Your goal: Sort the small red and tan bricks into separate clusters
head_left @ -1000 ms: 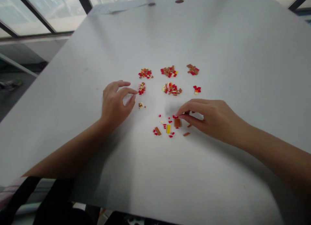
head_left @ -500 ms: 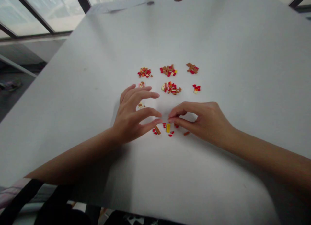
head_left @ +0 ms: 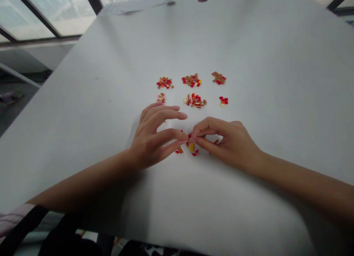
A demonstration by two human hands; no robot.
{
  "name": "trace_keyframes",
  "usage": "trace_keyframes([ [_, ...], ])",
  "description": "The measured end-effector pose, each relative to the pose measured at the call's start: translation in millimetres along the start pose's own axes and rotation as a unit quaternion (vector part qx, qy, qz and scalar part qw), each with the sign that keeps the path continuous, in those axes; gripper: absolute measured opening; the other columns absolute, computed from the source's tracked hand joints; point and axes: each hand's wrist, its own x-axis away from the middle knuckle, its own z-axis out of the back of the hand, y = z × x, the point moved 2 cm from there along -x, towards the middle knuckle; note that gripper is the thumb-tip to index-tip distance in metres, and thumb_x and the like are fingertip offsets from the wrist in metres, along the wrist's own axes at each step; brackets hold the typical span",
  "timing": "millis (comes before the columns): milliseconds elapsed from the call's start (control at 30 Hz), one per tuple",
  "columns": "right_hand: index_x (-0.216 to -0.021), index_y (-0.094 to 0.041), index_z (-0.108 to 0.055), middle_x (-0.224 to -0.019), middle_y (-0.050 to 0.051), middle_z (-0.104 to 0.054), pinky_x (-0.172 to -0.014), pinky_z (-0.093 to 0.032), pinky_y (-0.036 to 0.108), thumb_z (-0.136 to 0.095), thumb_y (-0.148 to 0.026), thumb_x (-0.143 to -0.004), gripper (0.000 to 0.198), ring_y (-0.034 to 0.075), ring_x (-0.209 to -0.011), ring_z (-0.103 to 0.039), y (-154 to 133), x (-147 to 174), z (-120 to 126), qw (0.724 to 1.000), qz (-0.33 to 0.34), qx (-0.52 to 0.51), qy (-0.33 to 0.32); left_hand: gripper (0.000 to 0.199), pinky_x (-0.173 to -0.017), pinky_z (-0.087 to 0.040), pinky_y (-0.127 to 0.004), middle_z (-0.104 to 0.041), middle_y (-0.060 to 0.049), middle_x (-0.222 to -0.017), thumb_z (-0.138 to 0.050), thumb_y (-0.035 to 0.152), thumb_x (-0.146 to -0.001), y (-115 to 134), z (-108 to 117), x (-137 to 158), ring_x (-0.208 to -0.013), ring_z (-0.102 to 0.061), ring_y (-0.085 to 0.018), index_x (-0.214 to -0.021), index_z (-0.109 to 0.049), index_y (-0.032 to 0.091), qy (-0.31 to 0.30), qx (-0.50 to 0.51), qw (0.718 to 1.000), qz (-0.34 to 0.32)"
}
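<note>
Fingertips of both hands meet just above the table. My left hand [head_left: 151,138] pinches thumb and forefinger together, its other fingers spread out above. My right hand [head_left: 225,136] is closed in a pinch against them. Between the fingertips shows a tiny red brick [head_left: 189,136], largely covered by the fingers. Just below lies a yellow studded brick [head_left: 191,147], with red pieces [head_left: 195,153] beside it. A brown studded strip [head_left: 180,150] is under my left thumb, partly hidden. Another brown piece [head_left: 216,141] shows behind my right thumb.
Farther up the white table [head_left: 262,64] are small piles of bricks: a mixed pile [head_left: 165,82], a red-brown pile [head_left: 191,80], a brown pile [head_left: 218,78], a larger mixed pile [head_left: 195,100], a small red group [head_left: 224,101] and a pale group [head_left: 160,97] behind my left hand.
My left hand has moved right and slightly down, its thumb and forefinger closing to meet my right fingertips. The right hand has shifted only slightly.
</note>
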Motion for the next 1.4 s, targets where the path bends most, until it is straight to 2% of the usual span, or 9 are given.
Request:
trace_keyframes([
  [100,-0.089,-0.024,-0.061,-0.086,-0.001,-0.079,-0.047,-0.048,0.019,-0.057,-0.019,-0.088,0.007,0.014,-0.078,-0.076,-1,1,-1,1.0,-0.009,-0.01,-0.015,0.009,-0.108,-0.044,-0.046,-0.072,0.001,-0.115,-0.068,0.029,-0.09,1,0,0,-0.115,-0.065,-0.02,-0.082,-0.068,0.03,-0.004,-0.014,1.0,-0.014],
  [267,-0.094,-0.024,-0.064,-0.09,-0.001,-0.079,-0.052,-0.051,0.021,-0.055,-0.019,-0.089,0.012,0.015,-0.08,-0.076,3,-1,2,0.999,-0.002,0.015,-0.033,0.009,-0.109,-0.043,-0.047,-0.073,0.002,-0.115,-0.067,0.028,-0.09,-5,1,3,-0.114,-0.066,-0.021,-0.081,-0.067,0.03,-0.018,-0.04,0.999,0.013],
  [400,-0.086,-0.024,-0.07,-0.075,-0.003,-0.076,-0.062,-0.055,0.025,-0.053,-0.019,-0.087,0.018,0.013,-0.062,-0.07,13,-4,13,0.995,0.021,0.098,-0.021,0.007,-0.11,-0.041,-0.049,-0.069,-0.001,-0.121,-0.066,0.022,-0.089,-24,4,15,-0.118,-0.063,-0.023,-0.083,-0.065,0.027,-0.008,-0.079,0.994,0.08],
  [533,-0.086,-0.026,-0.074,-0.078,-0.002,-0.076,-0.068,-0.055,0.029,-0.058,-0.02,-0.085,0.017,0.015,-0.065,-0.069,22,-5,26,0.984,0.022,0.176,0.005,0.006,-0.104,-0.045,-0.048,-0.069,-0.004,-0.122,-0.065,0.021,-0.086,-41,3,30,-0.115,-0.064,-0.025,-0.081,-0.063,0.025,-0.02,-0.095,0.984,0.147],
  [733,-0.087,-0.026,-0.074,-0.078,-0.002,-0.076,-0.067,-0.053,0.03,-0.066,-0.024,-0.081,0.01,0.017,-0.069,-0.071,35,-4,35,0.967,0.022,0.221,-0.125,0.007,-0.102,-0.045,-0.049,-0.07,-0.006,-0.12,-0.065,0.017,-0.079,-46,0,37,-0.113,-0.065,-0.026,-0.078,-0.061,0.023,-0.02,-0.085,0.983,0.159],
  [967,-0.079,-0.027,-0.074,-0.072,-0.002,-0.073,-0.06,-0.051,0.029,-0.064,-0.017,-0.079,0.014,0.015,-0.062,-0.067,39,-3,27,0.958,0.008,0.208,-0.198,0.004,-0.101,-0.045,-0.049,-0.07,-0.006,-0.119,-0.065,0.019,-0.082,-51,-2,39,-0.112,-0.065,-0.026,-0.081,-0.065,0.023,-0.029,-0.087,0.981,0.17],
  [1100,-0.078,-0.026,-0.072,-0.075,-0.001,-0.074,-0.063,-0.052,0.031,-0.063,-0.023,-0.083,0.011,0.017,-0.065,-0.067,34,-4,27,0.967,0.033,0.208,-0.141,0.004,-0.101,-0.045,-0.047,-0.071,-0.005,-0.118,-0.065,0.021,-0.085,-51,-2,40,-0.111,-0.065,-0.025,-0.083,-0.067,0.024,-0.025,-0.089,0.981,0.168],
  [1200,-0.083,-0.025,-0.071,-0.078,0.0,-0.075,-0.067,-0.054,0.032,-0.061,-0.027,-0.087,0.01,0.018,-0.069,-0.069,36,-4,25,0.979,0.018,0.191,-0.073,0.005,-0.1,-0.046,-0.047,-0.072,-0.005,-0.116,-0.064,0.021,-0.086,-50,-2,39,-0.11,-0.066,-0.025,-0.084,-0.067,0.024,-0.017,-0.088,0.982,0.164],
  [1400,-0.091,-0.023,-0.072,-0.092,0.004,-0.078,-0.075,-0.054,0.034,-0.054,-0.019,-0.09,0.018,0.02,-0.081,-0.072,44,-12,9,0.973,0.037,0.228,0.001,0.005,-0.1,-0.047,-0.047,-0.072,-0.005,-0.113,-0.064,0.021,-0.088,-47,-2,37,-0.108,-0.067,-0.024,-0.085,-0.068,0.024,-0.01,-0.081,0.985,0.152],
])
